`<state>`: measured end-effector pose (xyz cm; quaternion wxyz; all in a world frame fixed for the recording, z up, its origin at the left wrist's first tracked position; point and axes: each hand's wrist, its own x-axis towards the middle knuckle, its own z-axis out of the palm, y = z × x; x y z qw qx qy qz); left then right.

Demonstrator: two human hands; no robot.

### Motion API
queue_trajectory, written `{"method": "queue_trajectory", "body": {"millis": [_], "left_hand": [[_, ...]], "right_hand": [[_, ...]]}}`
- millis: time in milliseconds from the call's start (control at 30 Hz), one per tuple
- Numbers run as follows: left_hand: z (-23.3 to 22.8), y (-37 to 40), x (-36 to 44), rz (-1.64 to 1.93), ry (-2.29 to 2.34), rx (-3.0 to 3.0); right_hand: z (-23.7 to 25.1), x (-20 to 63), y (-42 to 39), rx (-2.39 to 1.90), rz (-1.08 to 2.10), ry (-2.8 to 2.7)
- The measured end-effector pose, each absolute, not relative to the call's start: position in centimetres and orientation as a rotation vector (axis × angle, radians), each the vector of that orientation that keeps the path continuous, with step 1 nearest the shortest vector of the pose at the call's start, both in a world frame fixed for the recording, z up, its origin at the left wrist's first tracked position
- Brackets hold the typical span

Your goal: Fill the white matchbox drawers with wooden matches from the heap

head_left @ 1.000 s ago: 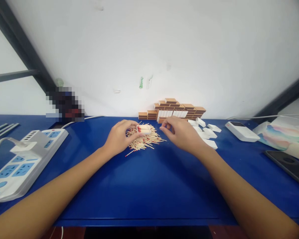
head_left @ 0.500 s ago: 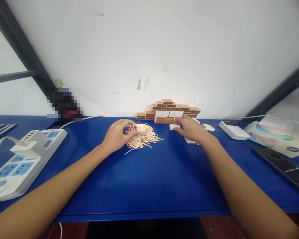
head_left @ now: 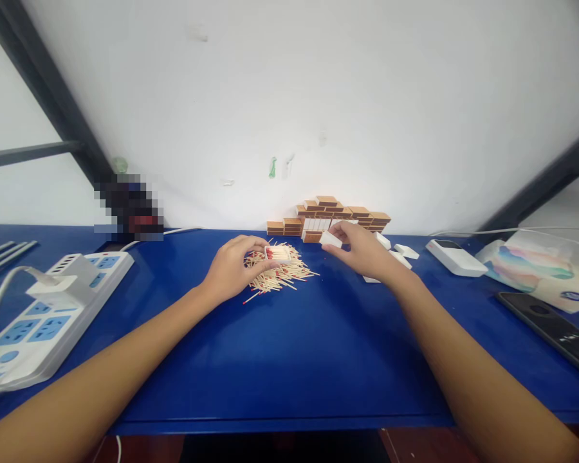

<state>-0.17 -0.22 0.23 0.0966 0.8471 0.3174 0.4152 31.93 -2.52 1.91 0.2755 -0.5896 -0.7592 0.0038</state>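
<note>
Head view, from the left: a white power strip [head_left: 80, 308] lies on the blue table [head_left: 270, 360]. The left hand [head_left: 234, 267] pinches a small open tray of red-tipped matches [head_left: 278, 255] between thumb and fingers, over the loose match pile [head_left: 280, 279]. Farther right, brown matchboxes [head_left: 327, 201] stand stacked by the wall [head_left: 212, 116]. Before them, the right hand [head_left: 364, 254] pinches a small white piece [head_left: 330, 240]. Beyond that hand lie more white pieces [head_left: 406, 251], a white device [head_left: 463, 262] and a dark phone [head_left: 550, 328].
</note>
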Motion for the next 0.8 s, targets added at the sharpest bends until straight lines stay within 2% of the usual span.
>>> {"method": "queue_trajectory", "body": {"millis": [367,667,800], "left_hand": [[0.0,-1.6,0.7,1.205,0.912,2.451],[0.1,-1.7,0.9,1.209,0.956,2.335],[0.3,-1.8,0.8,1.229,0.945,2.338]], "right_hand": [[3.6,25.4,-5.6,-1.154,0.482,-1.736],[3.4,24.9,-5.4,-1.053,0.696,-1.507],[3.8,24.9,-5.7,-1.096,0.607,-1.604]]}}
